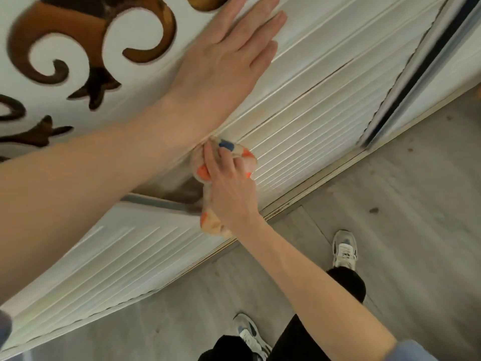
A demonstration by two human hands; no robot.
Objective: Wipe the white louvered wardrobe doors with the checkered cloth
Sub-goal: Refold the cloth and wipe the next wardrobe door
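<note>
A person stands close against the white louvered wardrobe doors [299,136], seen from a head-worn camera looking steeply down the door fronts to the floor. The right hand [231,188] grips a bunched beige cloth checkered in orange and blue [242,155], its fingers curled over the wad and pressing it onto the slats low on the door, near the slatted panel's left edge. A loose tail of the cloth hangs beside the wrist. Bunching the fabric appears meant to give the fingertips a firm pad to work along the grooves, where dust would settle.

The left hand [229,56] lies flat higher on the same door, fingers straight and close together, holding nothing. It is probably bracing the body and steadying a sliding door against the push of the wipe.

At upper left is a white fretwork panel with brown scroll cut-outs [78,19]. A 2nd louvered door shows at lower left, and the doors meet a metal floor track [307,194]. Whether that door sits in front of or behind the 1st cannot be told.

Below, 2 white trainers [345,248] and black trousers [348,282] stand on a grey wood-grain floor [416,217] dotted with small specks.

The wiping looks well under way, with slats to the right likely next.
</note>
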